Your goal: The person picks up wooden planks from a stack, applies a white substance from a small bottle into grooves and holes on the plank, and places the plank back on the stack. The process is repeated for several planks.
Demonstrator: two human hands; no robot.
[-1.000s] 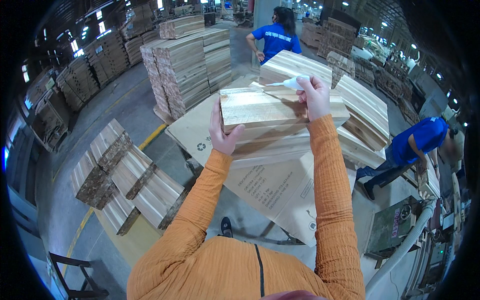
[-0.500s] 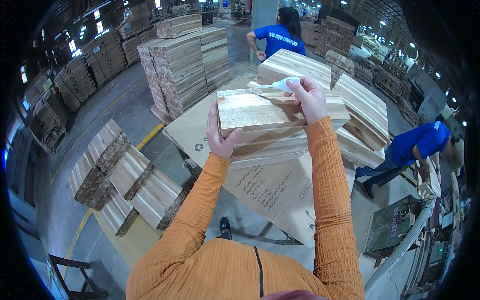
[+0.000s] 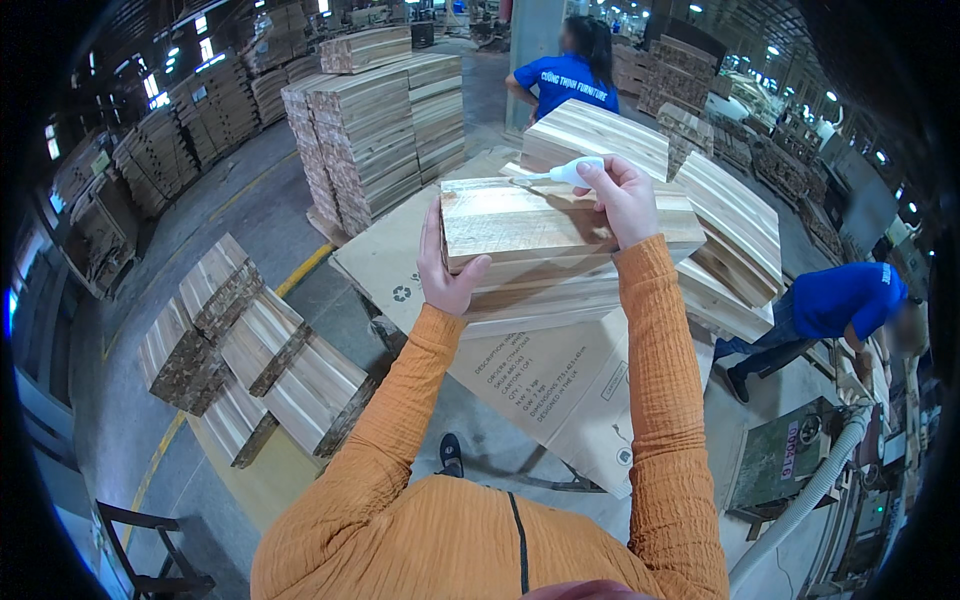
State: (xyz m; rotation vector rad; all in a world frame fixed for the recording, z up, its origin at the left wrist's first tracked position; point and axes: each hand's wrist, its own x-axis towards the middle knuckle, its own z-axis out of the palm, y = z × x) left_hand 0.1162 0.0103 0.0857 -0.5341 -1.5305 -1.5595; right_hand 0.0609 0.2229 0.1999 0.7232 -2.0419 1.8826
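Note:
My right hand (image 3: 630, 203) is closed around a small white squeeze bottle (image 3: 570, 172) with a thin nozzle. The bottle lies nearly level, its tip pointing left at the far edge of a pale striped wooden board (image 3: 545, 222); I cannot tell whether the tip touches the wood. That board is the top one of a stack. Clasping its left end is my left hand (image 3: 452, 272), thumb on the near side and fingers along the end. Any liquid at the tip is too small to make out.
Cardboard (image 3: 540, 385) covers the table under the stack. More boards (image 3: 735, 225) lie right and behind. A tall wood stack (image 3: 370, 135) stands far left, and lower boards (image 3: 290, 370) lie near left. Two people in blue shirts (image 3: 580, 85) are nearby. A green machine (image 3: 785, 455) stands right.
The view has shifted slightly, moving the scene a little. My hands keep their hold on the board and the bottle. The person at the back has turned a little.

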